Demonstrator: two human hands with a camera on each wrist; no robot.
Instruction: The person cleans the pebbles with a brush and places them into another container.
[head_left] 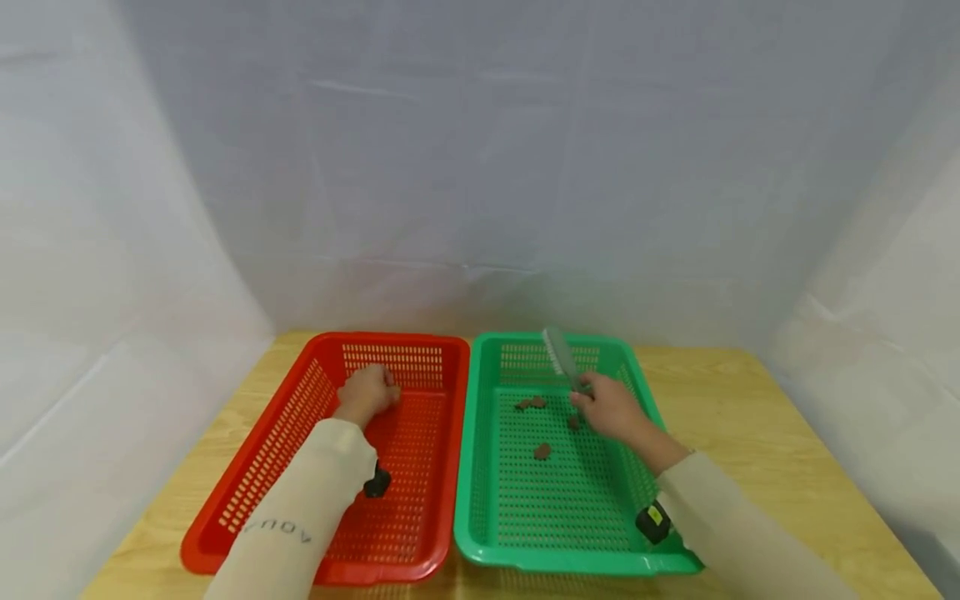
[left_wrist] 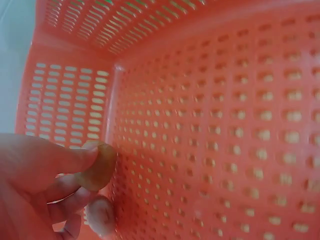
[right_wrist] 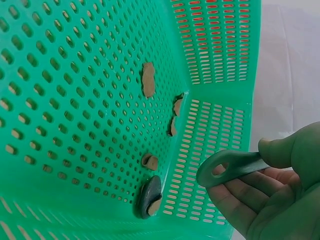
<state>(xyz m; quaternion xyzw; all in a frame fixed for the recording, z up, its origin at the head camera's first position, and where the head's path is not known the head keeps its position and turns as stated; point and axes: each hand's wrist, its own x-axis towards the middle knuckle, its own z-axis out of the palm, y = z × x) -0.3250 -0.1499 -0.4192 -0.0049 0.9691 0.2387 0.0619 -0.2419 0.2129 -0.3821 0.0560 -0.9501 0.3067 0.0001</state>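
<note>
My left hand [head_left: 367, 392] reaches down into the far part of the red basket [head_left: 322, 575]. Thumb and fingers pinch a smooth brown stone [left_wrist: 101, 167] close to the basket floor. A greyish stone [left_wrist: 101, 215] lies right beside it, near the fingertips. My right hand [head_left: 611, 406] grips a grey brush [head_left: 564, 354] by its handle, above the far end of the green basket [head_left: 577, 560]. The brush's pale bristles face left, and a loop hole shows at the handle's end [right_wrist: 222, 167] in the right wrist view.
Several thin brown pieces [right_wrist: 148, 80] are scattered over the green basket's floor. A dark oval stone [right_wrist: 147, 195] sits in its far corner with a brown piece against it. Both baskets stand side by side on a wooden table [head_left: 720, 400], with white sheeting [head_left: 465, 167] behind.
</note>
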